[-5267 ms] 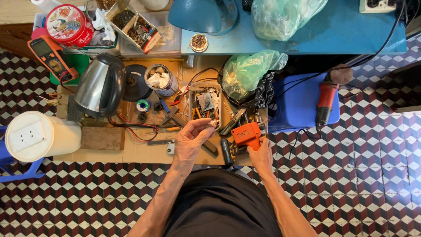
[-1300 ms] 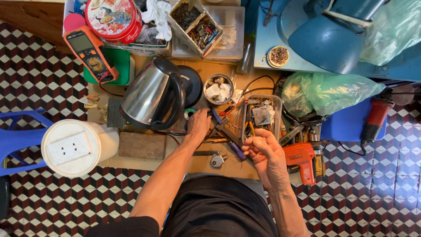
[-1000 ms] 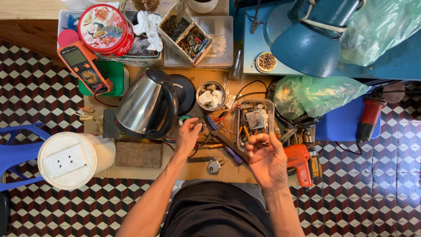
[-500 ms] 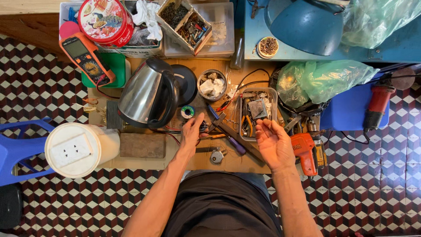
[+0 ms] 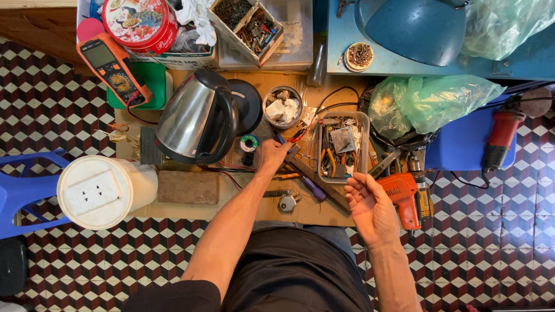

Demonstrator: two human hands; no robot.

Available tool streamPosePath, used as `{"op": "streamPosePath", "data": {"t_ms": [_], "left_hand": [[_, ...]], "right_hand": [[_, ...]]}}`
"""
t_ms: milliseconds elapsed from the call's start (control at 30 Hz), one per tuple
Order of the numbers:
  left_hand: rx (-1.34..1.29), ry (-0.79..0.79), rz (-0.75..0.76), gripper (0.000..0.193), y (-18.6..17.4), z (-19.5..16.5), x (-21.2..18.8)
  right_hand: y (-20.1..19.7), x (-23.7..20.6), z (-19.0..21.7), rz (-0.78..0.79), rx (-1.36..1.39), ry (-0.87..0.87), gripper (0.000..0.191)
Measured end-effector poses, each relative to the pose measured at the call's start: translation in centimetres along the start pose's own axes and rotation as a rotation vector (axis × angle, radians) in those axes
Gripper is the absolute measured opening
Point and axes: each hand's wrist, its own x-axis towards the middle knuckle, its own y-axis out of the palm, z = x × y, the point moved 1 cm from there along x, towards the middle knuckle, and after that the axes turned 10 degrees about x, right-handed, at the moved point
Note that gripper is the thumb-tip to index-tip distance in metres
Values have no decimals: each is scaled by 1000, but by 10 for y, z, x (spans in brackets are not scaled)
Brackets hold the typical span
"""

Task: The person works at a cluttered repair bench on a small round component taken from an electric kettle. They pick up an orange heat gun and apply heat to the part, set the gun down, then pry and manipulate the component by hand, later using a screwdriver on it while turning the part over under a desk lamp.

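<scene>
A small tool with a dark handle [image 5: 291,151] lay on the wooden board [image 5: 191,211] just right of the solder spool [image 5: 248,143], and the left hand [image 5: 272,156] was closed over it; it seemed to be a screwdriver or pliers, but the fingers hid most of it. The right hand [image 5: 370,202] was held palm up, fingers loosely curled, and I could not tell if it pinched something small at the fingertips. It was just below the clear plastic tray [image 5: 364,147] of pliers and parts, and beside the orange drill [image 5: 404,196]. A purple-handled screwdriver [image 5: 312,188] lay between the two hands. Left of the left hand stood a steel kettle [image 5: 193,118], and behind it a small bowl with crumpled paper [image 5: 282,107].
</scene>
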Motion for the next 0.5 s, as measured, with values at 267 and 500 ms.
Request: {"op": "streamPosePath", "data": {"t_ms": [267, 500], "left_hand": [[-254, -165, -85, 43, -6, 26, -25], [-139, -28, -224, 42, -22, 48, -24]], "right_hand": [[41, -17, -6, -34, -117, 83, 34], [48, -14, -13, 50, -144, 163, 35]]}}
